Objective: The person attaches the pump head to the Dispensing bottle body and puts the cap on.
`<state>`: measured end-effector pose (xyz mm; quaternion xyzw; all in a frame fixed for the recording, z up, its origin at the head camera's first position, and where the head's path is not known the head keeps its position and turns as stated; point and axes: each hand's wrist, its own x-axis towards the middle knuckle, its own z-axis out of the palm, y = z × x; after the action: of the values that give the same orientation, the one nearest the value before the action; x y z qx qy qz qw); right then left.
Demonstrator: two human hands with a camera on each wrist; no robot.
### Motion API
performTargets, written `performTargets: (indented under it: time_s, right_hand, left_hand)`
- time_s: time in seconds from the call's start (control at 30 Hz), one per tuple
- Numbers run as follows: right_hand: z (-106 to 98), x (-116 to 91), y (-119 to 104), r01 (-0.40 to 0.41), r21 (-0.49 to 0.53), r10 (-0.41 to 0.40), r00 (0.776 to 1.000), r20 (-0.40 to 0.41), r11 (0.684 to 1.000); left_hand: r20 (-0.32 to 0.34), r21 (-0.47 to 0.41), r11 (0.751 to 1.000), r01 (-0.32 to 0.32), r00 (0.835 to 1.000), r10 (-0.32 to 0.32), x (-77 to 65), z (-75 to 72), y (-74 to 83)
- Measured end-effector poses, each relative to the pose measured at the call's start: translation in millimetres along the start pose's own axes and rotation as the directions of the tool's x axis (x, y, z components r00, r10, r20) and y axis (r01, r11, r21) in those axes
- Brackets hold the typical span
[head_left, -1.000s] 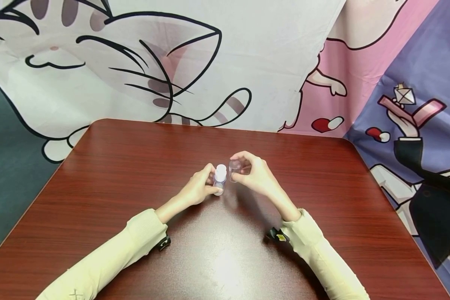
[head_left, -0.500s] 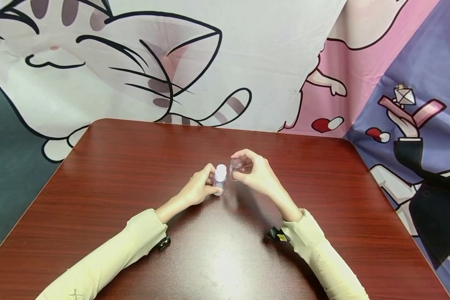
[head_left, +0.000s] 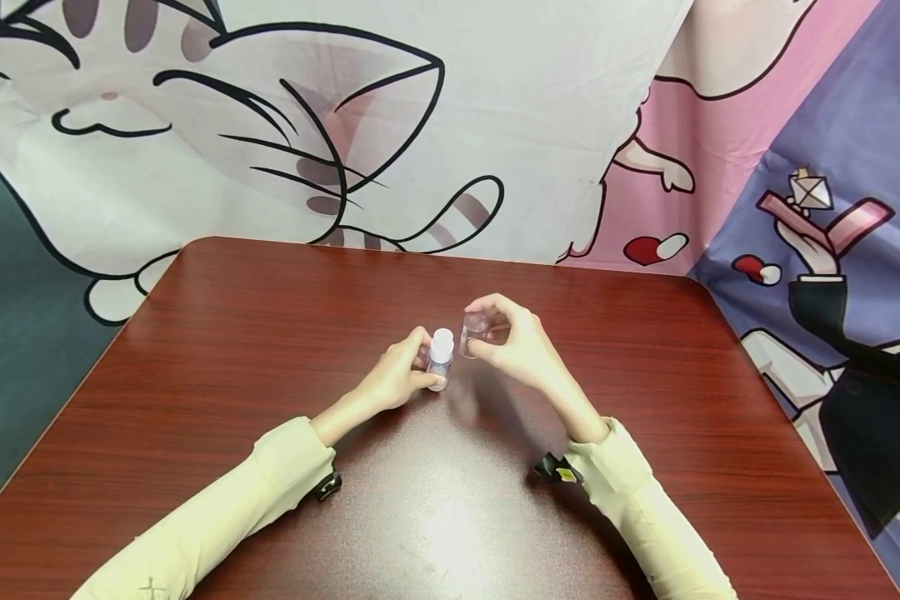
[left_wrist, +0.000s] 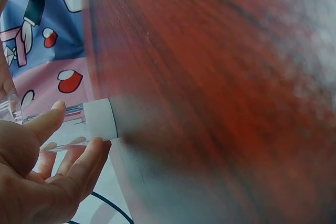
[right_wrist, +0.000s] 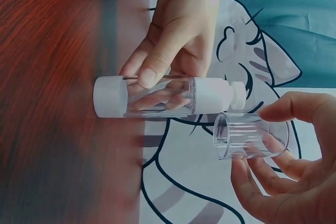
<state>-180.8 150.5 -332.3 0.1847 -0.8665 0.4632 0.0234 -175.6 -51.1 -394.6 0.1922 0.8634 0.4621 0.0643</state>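
Note:
My left hand (head_left: 393, 371) grips a small clear pump bottle (head_left: 441, 354) around its see-through body, thumb on one side and fingers behind. The bottle is upright, its white base (left_wrist: 100, 119) down at the tabletop in the left wrist view. Its white pump head (right_wrist: 238, 95) is uncovered. My right hand (head_left: 513, 342) pinches a clear plastic cap (right_wrist: 252, 135) between thumb and fingers, the cap's open end facing down. In the head view the cap is just right of the pump head and slightly higher, with a narrow gap between them.
Both hands work over the middle of a reddish-brown wooden table (head_left: 270, 308). A cartoon-printed cloth (head_left: 540, 125) hangs behind it and along the right side. Small dark devices (head_left: 558, 469) sit at both wrists by the sleeve cuffs.
My right hand has risen a little with the cap and drifted slightly right, away from the pump head. The left hand and bottle have stayed in place.

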Motion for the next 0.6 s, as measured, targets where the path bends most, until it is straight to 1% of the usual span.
performTargets:
  time_s: [0.17,0.37,0.6]
  right_hand:
    - [-0.6,0.5,-1.1,-0.001,0.020,0.001,1.000,-0.012,1.000]
    - [-1.4,1.1,-4.0,-0.004,0.034,0.005,1.000,-0.029,0.999]
    - [-2.6,1.0,-6.8,0.012,0.037,-0.010,0.999,-0.043,0.999]
  left_hand:
    - [-0.003,0.005,1.000,0.006,1.000,-0.006,0.5,0.6,-0.4]
    - [-0.006,0.014,1.000,-0.001,1.000,0.001,1.0,0.7,-1.2]
    - [-0.003,0.013,1.000,-0.011,1.000,0.011,1.0,0.4,-1.1]
